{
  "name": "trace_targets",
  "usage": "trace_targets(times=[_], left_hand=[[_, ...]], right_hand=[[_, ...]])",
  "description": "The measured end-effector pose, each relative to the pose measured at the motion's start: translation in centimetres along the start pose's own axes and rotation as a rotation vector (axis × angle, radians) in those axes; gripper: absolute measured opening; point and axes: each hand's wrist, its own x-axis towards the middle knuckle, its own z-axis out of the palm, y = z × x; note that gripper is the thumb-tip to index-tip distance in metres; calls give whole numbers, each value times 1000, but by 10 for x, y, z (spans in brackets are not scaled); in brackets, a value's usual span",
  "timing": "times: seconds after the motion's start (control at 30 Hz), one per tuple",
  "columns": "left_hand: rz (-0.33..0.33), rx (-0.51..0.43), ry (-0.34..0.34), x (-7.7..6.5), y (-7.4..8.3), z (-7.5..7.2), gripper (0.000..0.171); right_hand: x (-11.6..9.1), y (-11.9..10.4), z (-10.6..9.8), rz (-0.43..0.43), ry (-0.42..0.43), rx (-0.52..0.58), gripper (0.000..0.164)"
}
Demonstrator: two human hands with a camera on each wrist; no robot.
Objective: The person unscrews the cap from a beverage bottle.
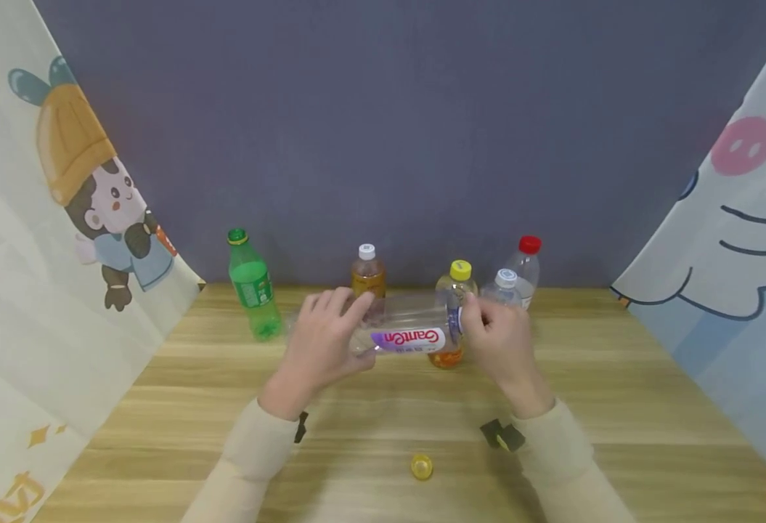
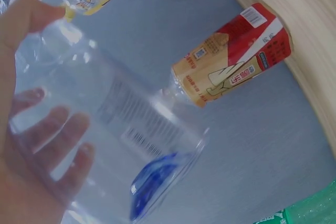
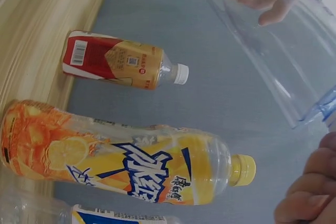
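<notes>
A large clear plastic bottle [image 1: 412, 312] with a red "Ganten" label lies sideways in the air between both hands, over the table. My left hand [image 1: 324, 338] grips its base end, fingers over the top and thumb below; the left wrist view shows those fingers [image 2: 71, 145] around the clear wall. At the neck end, on the right, my right hand [image 1: 500, 338] holds with curled fingers and hides the cap. The right wrist view catches the bottle's shoulder [image 3: 294, 93] close to the curled right hand [image 3: 310, 192].
Behind stand a green bottle [image 1: 252, 290], a white-capped amber bottle [image 1: 367, 272], a yellow-capped iced tea bottle [image 3: 142, 161], a clear bottle with a pale cap [image 1: 505, 280] and a red-capped bottle [image 1: 528, 261]. A yellow cap [image 1: 422, 466] lies near the front of the wooden table [image 1: 618, 407].
</notes>
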Motion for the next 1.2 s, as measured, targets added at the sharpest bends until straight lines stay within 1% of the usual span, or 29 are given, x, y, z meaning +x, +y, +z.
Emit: trace_targets(times=[0.1,0.17,0.2,0.27,0.33,0.4,0.43,0.47,0.53,0.6,0.73,0.83,0.93,1.03,1.1,1.17,1.2], left_hand=[[-2,-43,-35,-1,-1,0,83],[2,-44,-32,-1,-1,0,82],[7,-35,-23,0,-1,0,81],[20,-1,8,1,-1,1,80],[38,46,52,2,-2,2,78],[56,92,88,2,-2,3,77],[65,112,101,2,-3,3,76],[72,124,110,2,-3,4,76],[78,132,112,2,-3,5,76],[72,122,98,1,-3,5,76],[33,59,42,0,-2,4,80],[-2,1,-21,-1,-2,2,84],[-31,-79,-90,-1,-1,1,83],[-50,-132,-124,-1,-1,2,82],[-52,-132,-119,-1,-1,2,80],[-52,-114,-109,-1,0,2,80],[-53,-107,-104,-1,0,2,80]], right_hand=[[-2,0,2,-42,41,14,45],[-2,0,1,-2,24,41,47],[-1,0,0,44,-7,61,49],[0,-1,-4,192,-105,101,54],[2,-3,-9,363,-234,120,59],[5,-5,-12,501,-366,110,62],[7,-6,-13,548,-420,100,63],[8,-6,-14,572,-463,91,64],[10,-7,-15,597,-505,79,65],[10,-8,-14,593,-489,93,64],[8,-8,-11,522,-354,130,61],[5,-8,-8,420,-257,126,60],[4,-6,-6,294,-198,107,57],[3,-3,-5,202,-158,99,52],[3,-2,-6,196,-166,99,51],[3,-1,-8,236,-199,91,53],[3,-2,-9,271,-221,83,55]])
